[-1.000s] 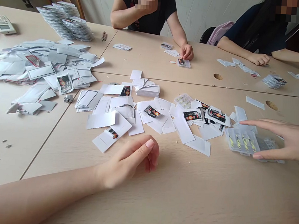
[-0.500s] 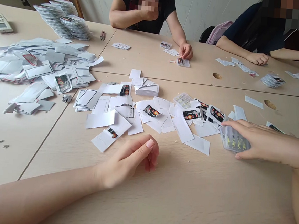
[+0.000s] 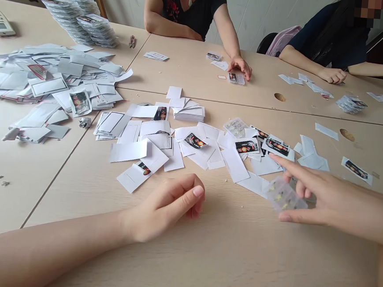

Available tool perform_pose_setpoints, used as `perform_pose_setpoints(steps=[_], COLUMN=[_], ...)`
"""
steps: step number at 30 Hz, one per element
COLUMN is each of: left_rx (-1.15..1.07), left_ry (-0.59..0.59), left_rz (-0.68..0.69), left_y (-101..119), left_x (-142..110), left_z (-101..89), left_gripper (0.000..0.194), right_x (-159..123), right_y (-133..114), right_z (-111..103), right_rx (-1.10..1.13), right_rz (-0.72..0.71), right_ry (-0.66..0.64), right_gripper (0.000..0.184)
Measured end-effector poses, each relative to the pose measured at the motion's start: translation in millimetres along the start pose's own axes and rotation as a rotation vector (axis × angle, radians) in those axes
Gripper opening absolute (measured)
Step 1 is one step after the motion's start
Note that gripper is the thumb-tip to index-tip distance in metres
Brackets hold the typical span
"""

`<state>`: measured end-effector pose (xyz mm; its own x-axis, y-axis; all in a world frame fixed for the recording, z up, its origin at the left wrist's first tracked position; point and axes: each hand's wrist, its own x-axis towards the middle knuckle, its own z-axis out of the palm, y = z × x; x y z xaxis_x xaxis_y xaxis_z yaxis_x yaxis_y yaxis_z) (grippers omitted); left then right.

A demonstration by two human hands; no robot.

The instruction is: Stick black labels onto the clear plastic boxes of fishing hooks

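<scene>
My right hand [image 3: 323,196] grips a small clear plastic case [image 3: 284,196] with yellowish pieces in its compartments. The thumb is at the near edge, the index finger stretches forward, and the other fingers curl behind the case, which is slightly tilted and blurred. Just beyond lies a black printed label [image 3: 277,146] on white paper. My left hand [image 3: 169,208] rests on the table, its fingers curled in loosely; nothing shows in them. In front of it spread white paper slips [image 3: 155,156], some bearing black labels. Another clear case [image 3: 235,127] lies among the papers.
A large heap of paper slips [image 3: 51,75] covers the left side, with stacked packed cases [image 3: 83,22] behind it. Across the table, a person's hand [image 3: 240,67] touches a labelled case [image 3: 236,79]. Another person's hand [image 3: 332,76] rests at the right. A loose label [image 3: 357,170] lies far right.
My right hand has moved a little nearer with the case, its index finger now extended. My left hand stays put. The person opposite has lowered one arm and spread the fingers at the case.
</scene>
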<state>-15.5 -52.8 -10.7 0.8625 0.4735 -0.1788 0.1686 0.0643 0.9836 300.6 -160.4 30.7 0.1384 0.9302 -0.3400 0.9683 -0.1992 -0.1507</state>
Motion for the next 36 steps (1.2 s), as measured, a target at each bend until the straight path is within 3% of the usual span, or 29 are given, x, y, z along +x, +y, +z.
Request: perform_pose_setpoints(steps=[3,5,8,10,14,18,20,22,25,27,29,31,36], left_rx=[0.175,0.341,0.642,0.817,0.944,1.055,1.089,1.123,1.161,1.187,1.214,1.23,1.193], left_ry=[-0.067,-0.128,-0.256,-0.343,-0.392,-0.204,-0.088,-0.016,0.025,0.056,0.087,0.095,0.037], left_rz=[0.08,0.287,0.653,0.784,0.829,0.666,0.595,0.538,0.496,0.484,0.465,0.436,0.406], left_y=[-1,-3,-6,-8,-10,-12,-11,-9,-7,-7,-9,-10,-7], left_x=[-2,-4,-7,-10,-13,-9,-7,-6,-6,-6,-6,-6,-5], left_z=[1.5,3.0,6.3,9.1,13.9,13.7,11.7,9.7,8.4,8.5,8.8,8.7,7.0], left_gripper=[0.027,0.017,0.013,0.016,0.031,0.039,0.042,0.045,0.05,0.051,0.046,0.038,0.034], right_x=[-2,-5,-10,-13,-15,-11,-6,2,19,31,42,53,90], right_y=[-28,-40,-46,-46,-55,-69,-69,-57,-22,6,28,40,30], right_z=[-3,-8,-10,-6,5,8,5,1,-8,-13,-15,-13,-5], right_rx=[0.203,0.23,0.155,0.118,0.272,0.562,0.617,0.587,0.305,0.047,-0.028,0.022,0.183], right_rz=[-0.049,-0.127,-0.309,-0.404,-0.547,-0.858,-0.893,-0.765,-0.295,-0.013,0.148,0.211,0.115], right_ry=[-0.233,-0.362,-0.514,-0.577,-0.676,-0.821,-0.719,-0.386,0.302,0.536,0.543,0.49,0.443], right_gripper=[0.093,0.082,0.04,0.023,0.03,0.03,0.026,0.018,0.017,0.025,0.039,0.053,0.06])
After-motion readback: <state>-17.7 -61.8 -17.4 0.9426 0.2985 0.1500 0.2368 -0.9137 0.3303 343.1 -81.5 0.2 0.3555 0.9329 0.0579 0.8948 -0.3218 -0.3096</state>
